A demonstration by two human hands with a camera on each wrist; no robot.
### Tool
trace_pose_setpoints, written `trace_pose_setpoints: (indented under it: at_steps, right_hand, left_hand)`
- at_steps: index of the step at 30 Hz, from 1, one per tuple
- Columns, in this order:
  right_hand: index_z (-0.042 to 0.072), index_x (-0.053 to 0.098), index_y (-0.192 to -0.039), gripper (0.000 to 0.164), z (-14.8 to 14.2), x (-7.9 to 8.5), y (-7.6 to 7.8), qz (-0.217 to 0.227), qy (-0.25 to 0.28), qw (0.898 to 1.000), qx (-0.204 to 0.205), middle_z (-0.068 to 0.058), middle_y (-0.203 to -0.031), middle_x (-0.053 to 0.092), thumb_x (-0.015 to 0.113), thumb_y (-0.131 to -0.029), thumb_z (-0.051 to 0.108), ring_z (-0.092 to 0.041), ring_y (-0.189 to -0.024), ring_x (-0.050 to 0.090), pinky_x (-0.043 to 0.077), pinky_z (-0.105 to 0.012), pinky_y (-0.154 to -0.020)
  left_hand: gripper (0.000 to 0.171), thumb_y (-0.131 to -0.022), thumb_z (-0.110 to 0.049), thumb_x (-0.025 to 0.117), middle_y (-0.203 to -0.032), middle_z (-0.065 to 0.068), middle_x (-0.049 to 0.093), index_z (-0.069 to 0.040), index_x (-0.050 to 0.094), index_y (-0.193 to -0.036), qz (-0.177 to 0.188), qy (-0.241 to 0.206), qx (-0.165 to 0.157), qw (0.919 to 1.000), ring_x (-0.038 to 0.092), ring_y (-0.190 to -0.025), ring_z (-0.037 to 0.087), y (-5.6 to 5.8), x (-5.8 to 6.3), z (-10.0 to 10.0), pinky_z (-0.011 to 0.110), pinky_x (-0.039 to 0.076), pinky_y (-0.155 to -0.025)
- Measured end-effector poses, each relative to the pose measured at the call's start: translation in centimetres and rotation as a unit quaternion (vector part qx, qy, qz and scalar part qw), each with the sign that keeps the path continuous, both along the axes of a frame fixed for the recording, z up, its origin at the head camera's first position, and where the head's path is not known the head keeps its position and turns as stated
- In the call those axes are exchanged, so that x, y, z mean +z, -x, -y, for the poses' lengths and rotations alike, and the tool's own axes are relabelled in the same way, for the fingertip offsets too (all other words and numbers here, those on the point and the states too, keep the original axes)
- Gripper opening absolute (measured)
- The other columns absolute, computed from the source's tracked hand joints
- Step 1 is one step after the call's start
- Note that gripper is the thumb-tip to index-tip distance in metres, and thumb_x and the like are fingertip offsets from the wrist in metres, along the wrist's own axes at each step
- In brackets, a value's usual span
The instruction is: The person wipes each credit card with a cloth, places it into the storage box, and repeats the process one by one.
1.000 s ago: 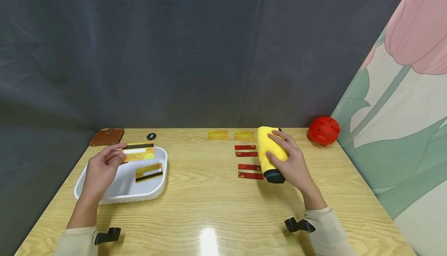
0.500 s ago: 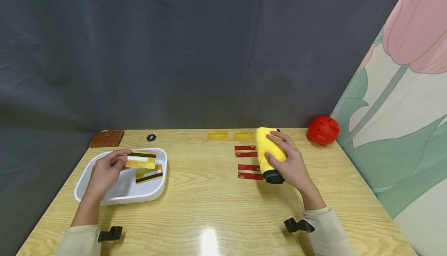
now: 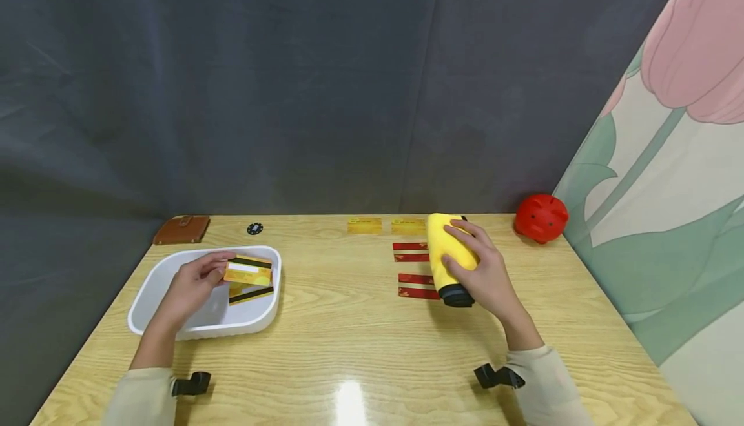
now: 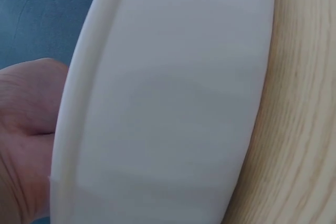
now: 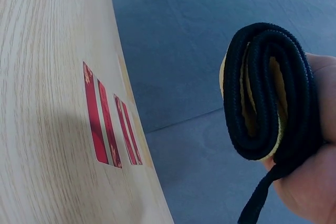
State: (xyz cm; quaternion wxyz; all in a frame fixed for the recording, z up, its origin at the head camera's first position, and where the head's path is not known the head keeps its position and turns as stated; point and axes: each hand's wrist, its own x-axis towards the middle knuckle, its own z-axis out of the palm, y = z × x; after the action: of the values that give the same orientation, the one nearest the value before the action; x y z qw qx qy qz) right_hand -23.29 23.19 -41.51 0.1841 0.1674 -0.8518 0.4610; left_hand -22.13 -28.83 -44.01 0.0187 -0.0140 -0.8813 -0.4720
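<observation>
Over the white tray (image 3: 158, 284), my left hand (image 3: 192, 290) pinches a yellow bank card (image 3: 254, 275) with a dark stripe, by its left end. Below it in the tray lies a second striped yellow card (image 3: 248, 297), partly covered from view; whether the two touch I cannot tell. In the left wrist view the tray's outer wall (image 4: 168, 98) hides the fingers. On the right, my right hand (image 3: 485, 271) grips a rolled yellow towel (image 3: 443, 248) with black edging, held above the table. The right wrist view shows the towel's coiled dark end (image 5: 268, 93).
Two red cards (image 3: 411, 257) (image 3: 418, 292) lie left of the towel. Behind them are two yellow cards (image 3: 365, 225) (image 3: 408, 226). A brown wallet (image 3: 181, 229) and black poker chip (image 3: 254, 228) sit back left, a red piggy bank (image 3: 541, 218) back right.
My left hand has lowered the yellow card and carried it slightly right, so it now overlaps the card in the tray from this view. The right hand stays with the towel.
</observation>
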Motion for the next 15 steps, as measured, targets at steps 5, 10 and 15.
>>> trace_pose_setpoints:
  at_steps: [5, 10, 15]
  right_hand:
    - [0.013, 0.066, -0.139, 0.050, 0.01, -0.10, -0.05, 0.005, -0.001, 1.000, 0.001, -0.009, -0.151, 0.054, 0.077, -0.090, 0.007, -0.029, -0.134, 0.050, 0.039, -0.001, -0.093]
    - [0.012, 0.067, -0.138, 0.051, 0.04, -0.17, 0.00, -0.001, 0.000, 1.000, 0.004, -0.009, -0.151, 0.054, 0.078, -0.090, 0.006, -0.029, -0.134, 0.051, 0.039, -0.001, -0.094]
    - [0.012, 0.067, -0.138, 0.050, 0.07, -0.19, 0.06, -0.003, 0.003, 1.000, 0.006, -0.009, -0.151, 0.054, 0.078, -0.089, 0.006, -0.027, -0.133, 0.051, 0.039, -0.001, -0.094]
  left_hand:
    - [0.036, -0.106, -0.002, 0.050, -0.125, 0.027, 0.068, 0.002, 0.059, -0.140, -0.001, 0.013, 0.001, 0.9999, 0.059, -0.093, -0.015, 0.17, -0.38, -0.15, 0.025, 0.063, -0.086]
    - [0.035, -0.103, -0.001, 0.053, -0.125, 0.027, 0.069, 0.001, 0.062, -0.137, -0.006, 0.025, 0.009, 0.9996, 0.059, -0.091, -0.016, 0.25, -0.56, -0.20, 0.026, 0.063, -0.084]
    - [0.034, -0.101, -0.006, 0.063, -0.121, 0.026, 0.072, 0.001, 0.064, -0.134, -0.016, 0.024, 0.028, 0.9992, 0.063, -0.087, -0.015, 0.20, -0.35, -0.27, 0.021, 0.062, -0.079]
